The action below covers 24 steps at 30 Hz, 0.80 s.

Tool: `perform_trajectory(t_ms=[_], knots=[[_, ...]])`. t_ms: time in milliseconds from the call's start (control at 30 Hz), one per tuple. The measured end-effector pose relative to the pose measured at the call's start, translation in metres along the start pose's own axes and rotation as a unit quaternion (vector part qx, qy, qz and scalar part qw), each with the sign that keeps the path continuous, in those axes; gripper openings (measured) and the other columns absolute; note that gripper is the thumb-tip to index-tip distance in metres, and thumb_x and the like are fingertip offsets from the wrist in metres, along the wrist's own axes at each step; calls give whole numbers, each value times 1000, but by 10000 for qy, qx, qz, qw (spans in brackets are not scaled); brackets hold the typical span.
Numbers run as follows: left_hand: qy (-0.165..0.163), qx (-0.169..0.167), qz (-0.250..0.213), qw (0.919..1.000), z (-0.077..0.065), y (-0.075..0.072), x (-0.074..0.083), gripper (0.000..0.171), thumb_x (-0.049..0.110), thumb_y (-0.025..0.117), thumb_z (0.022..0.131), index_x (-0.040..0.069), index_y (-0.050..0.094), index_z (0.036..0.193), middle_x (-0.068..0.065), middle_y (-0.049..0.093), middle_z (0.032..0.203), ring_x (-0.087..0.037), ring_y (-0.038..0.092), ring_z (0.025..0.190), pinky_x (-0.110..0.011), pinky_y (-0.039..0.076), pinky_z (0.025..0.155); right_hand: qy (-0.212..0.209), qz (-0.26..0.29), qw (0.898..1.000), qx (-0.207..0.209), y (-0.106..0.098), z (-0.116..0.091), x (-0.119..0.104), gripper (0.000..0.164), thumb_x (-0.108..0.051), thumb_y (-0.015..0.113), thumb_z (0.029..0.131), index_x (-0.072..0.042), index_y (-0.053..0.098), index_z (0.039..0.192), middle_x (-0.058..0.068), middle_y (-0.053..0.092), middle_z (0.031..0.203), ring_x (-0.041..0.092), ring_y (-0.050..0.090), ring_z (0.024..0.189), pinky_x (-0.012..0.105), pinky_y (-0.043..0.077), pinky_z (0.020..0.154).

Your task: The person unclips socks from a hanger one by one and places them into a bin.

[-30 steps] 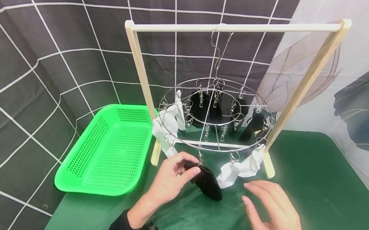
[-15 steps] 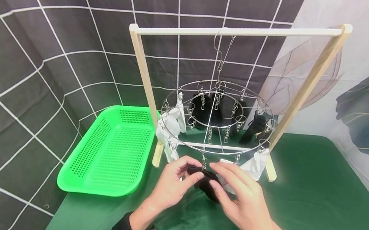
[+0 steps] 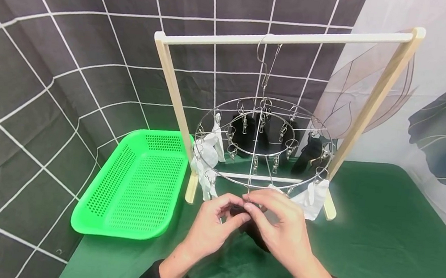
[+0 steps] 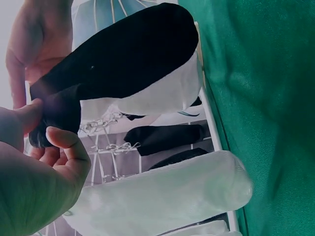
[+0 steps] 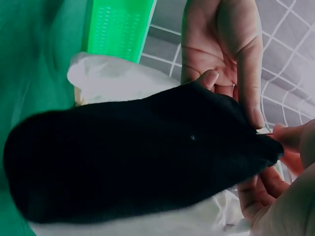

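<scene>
A black sock (image 3: 258, 238) hangs at the front of a round wire hanger (image 3: 256, 162) fitted with small metal clips. My left hand (image 3: 212, 227) pinches the sock's cuff between thumb and fingers. From the other side, my right hand (image 3: 284, 230) has thumb and index finger together at the same cuff, just under a clip that the fingers partly hide. In the left wrist view the black sock (image 4: 133, 56) stretches toe-first away from both hands. Up close in the right wrist view, the dark sock (image 5: 123, 157) covers much of the scene, its cuff between both hands' fingertips.
White socks hang at the hanger's left (image 3: 207, 153) and right (image 3: 314, 200); several black socks (image 3: 308, 155) hang at its back. A wooden stand (image 3: 228, 39) carries the hanger. A green plastic basket (image 3: 117, 232) sits left on the green-covered table (image 3: 383, 230).
My right hand has come in from the right to the sock's cuff, and its thumb and index finger have closed there. My left hand keeps its pinch on the cuff.
</scene>
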<state>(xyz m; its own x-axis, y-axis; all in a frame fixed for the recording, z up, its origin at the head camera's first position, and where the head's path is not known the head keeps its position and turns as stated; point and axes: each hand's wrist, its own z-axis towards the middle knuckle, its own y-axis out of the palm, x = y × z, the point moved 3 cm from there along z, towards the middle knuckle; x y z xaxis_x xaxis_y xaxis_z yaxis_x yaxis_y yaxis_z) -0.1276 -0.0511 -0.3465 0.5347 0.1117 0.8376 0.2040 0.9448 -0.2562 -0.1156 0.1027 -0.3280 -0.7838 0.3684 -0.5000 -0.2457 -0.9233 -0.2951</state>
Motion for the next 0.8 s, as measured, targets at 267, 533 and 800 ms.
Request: perform_trajectory(t_ms=[267, 533, 800], knots=[[-114, 12, 252, 9996, -2, 1, 0, 17, 6, 75, 80, 6, 70, 96, -7, 71, 81, -11, 47, 51, -25, 41, 43, 99, 466, 9985, 259, 2, 10, -13, 21, 14, 75, 68, -2, 74, 82, 13, 73, 79, 22, 66, 79, 15, 49, 83], [-332, -100, 715, 9968, -6, 3, 2, 13, 9, 76, 78, 9, 71, 90, -2, 63, 63, -9, 41, 46, -19, 33, 42, 164, 1302, 9903, 451, 2, 11, -13, 25, 26, 69, 65, 4, 69, 77, 19, 70, 74, 23, 67, 72, 15, 54, 77], [-1086, -152, 534, 9925, -17, -20, 17, 10, 9, 73, 81, 10, 68, 89, -4, 74, 80, -7, 57, 55, -21, 50, 47, 101, 1583, 9858, 553, 0, 10, -13, 26, 29, 66, 64, 6, 67, 76, 21, 69, 73, 24, 66, 70, 16, 55, 77]])
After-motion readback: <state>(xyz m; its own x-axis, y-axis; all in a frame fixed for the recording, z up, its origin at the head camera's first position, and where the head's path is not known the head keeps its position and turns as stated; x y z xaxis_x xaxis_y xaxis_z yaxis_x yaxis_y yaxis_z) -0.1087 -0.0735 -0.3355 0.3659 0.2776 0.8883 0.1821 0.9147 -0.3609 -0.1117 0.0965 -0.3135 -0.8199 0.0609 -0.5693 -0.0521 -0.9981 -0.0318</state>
